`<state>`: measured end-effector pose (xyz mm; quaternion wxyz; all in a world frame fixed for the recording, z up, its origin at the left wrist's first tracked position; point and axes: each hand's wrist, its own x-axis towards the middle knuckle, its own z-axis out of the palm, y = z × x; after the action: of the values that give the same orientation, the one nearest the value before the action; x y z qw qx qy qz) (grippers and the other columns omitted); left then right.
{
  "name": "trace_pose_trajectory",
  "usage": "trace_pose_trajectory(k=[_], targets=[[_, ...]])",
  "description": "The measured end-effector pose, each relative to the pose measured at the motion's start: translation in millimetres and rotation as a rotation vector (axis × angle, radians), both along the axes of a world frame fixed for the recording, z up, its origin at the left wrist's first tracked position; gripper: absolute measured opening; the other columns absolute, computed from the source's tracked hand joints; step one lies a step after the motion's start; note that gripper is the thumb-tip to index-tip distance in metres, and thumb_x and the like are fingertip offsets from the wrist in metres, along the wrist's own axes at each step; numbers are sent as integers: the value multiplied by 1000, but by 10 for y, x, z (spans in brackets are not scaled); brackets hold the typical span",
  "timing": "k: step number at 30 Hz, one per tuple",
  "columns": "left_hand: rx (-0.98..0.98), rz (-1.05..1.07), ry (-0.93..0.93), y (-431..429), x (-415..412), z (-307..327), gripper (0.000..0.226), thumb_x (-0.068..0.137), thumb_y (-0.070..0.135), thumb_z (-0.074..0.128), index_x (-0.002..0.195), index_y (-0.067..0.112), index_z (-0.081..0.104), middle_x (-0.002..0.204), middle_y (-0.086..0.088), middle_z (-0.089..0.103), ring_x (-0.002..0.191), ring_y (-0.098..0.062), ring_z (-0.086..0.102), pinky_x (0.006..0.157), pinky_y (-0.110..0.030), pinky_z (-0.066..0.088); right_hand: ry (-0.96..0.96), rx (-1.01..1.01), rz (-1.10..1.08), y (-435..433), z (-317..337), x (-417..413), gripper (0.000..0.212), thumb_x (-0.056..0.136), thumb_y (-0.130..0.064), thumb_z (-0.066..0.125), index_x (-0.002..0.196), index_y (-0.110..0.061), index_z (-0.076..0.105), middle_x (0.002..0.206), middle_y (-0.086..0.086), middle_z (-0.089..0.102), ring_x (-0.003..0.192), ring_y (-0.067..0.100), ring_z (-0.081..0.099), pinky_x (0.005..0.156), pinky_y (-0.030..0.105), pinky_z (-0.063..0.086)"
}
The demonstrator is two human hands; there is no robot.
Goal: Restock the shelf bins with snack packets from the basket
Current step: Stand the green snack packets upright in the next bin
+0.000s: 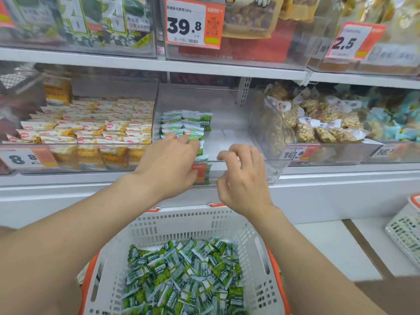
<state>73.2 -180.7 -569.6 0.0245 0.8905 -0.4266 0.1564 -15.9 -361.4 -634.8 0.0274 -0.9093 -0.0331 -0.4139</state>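
Tidying packets [181, 126] in the bin [227, 137], left hand [168, 162] flat on them, right hand [243, 176] loose, empty; next, probably scoop from the basket [186, 214]

**Hands:** two, the left hand [169, 160] and the right hand [242, 176].

**Baskets:** two. One is a white perforated plastic basket with orange handles [186, 221] below the shelf's front edge. The other is a white mesh basket [404, 233] at the far right.

**Clear plastic bins [229, 137] on the lower shelf:** four can be told apart, each with one kind of goods.
- yellow-and-white snack packets [91, 123]
- green-and-white snack packets [186, 123], roughly a dozen, stacked at the bin's left wall
- clear bags of brown nut clusters [318, 123]
- pale blue packets [391, 123]

**Loose green packets in the basket [181, 276]:** too many to count.

**Orange-and-white price tags [193, 22]:** six. Two are on the upper shelf's bins and four along the lower shelf's front edge, one of these half hidden.
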Motion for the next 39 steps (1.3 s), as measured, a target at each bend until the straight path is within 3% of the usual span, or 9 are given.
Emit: trace_pose_trajectory(k=[4, 7, 9, 13, 16, 21, 29, 33, 39], targets=[[-17, -243, -260, -20, -254, -176, 17, 76, 27, 64, 86, 17, 54, 83, -7, 56, 81, -33, 54, 65, -40, 32, -2, -95, 217, 239, -323, -130, 17, 65, 0, 53, 80, -3, 61, 85, 15, 53, 74, 32, 45, 63, 46, 35], [286, -220, -70, -10, -470, -430, 9, 87, 25, 61, 94, 26, 55, 92, -1, 67, 91, -29, 67, 71, -37, 36, 244, -67, 247, 164, -792, -206, 19, 62, -5, 57, 81, -6, 58, 84, 13, 49, 75, 32, 43, 63, 44, 31], [552, -202, 106, 38, -512, -694, 12, 99, 24, 51, 108, 26, 57, 102, -1, 66, 98, -29, 68, 70, -36, 37, 485, -34, 258, 104, -1186, -275, 15, 69, -11, 55, 83, -8, 59, 84, 11, 52, 78, 33, 49, 66, 42, 36], [895, -365, 420, 195, -495, -1260, 14, 95, 9, 49, 94, 12, 62, 81, -6, 57, 64, -27, 53, 55, -39, 45, 1296, -127, 115, 99, -1939, -478, 13, 90, -6, 54, 101, -12, 59, 93, 10, 63, 85, 35, 63, 74, 43, 56], [1012, -394, 451, 298, -566, -1537, 20, 97, 1, 47, 94, 9, 65, 79, -8, 57, 60, -25, 49, 58, -40, 50, 1606, -253, 80, 134, -2392, -705, 48, 91, -2, 64, 137, -11, 50, 127, 14, 59, 104, 36, 64, 83, 49, 60], [1043, -430, 489, 267, -568, -1679, 21, 99, 1, 47, 102, 8, 66, 76, -3, 45, 64, -24, 51, 62, -40, 51, 1613, -366, -115, 191, -2750, -813, 83, 91, -1, 68, 157, -7, 19, 159, 31, 21, 143, 57, 29, 112, 57, 42], [965, -433, 438, 162, -474, -1657, 20, 102, 3, 44, 95, 9, 62, 73, -5, 51, 58, -21, 45, 64, -40, 56, 1547, -590, -41, -221, -2796, -673, 43, 99, -20, 64, 141, -19, 52, 134, 11, 62, 129, 33, 51, 108, 48, 39], [935, -406, 428, 152, -440, -1621, 19, 100, 4, 44, 94, 12, 59, 75, -4, 53, 59, -20, 48, 63, -39, 55, 1487, -328, -55, -211, -2625, -590, 29, 99, -16, 59, 127, -16, 52, 112, 11, 70, 102, 31, 59, 93, 44, 47], [899, -226, 444, 106, -407, -1396, 11, 102, 8, 50, 105, 12, 60, 79, -3, 45, 64, -21, 48, 55, -35, 42, 1264, 609, 28, 144, -2217, -316, 24, 109, -32, 41, 124, -19, 54, 89, 5, 73, 69, 20, 64, 64, 36, 51]])
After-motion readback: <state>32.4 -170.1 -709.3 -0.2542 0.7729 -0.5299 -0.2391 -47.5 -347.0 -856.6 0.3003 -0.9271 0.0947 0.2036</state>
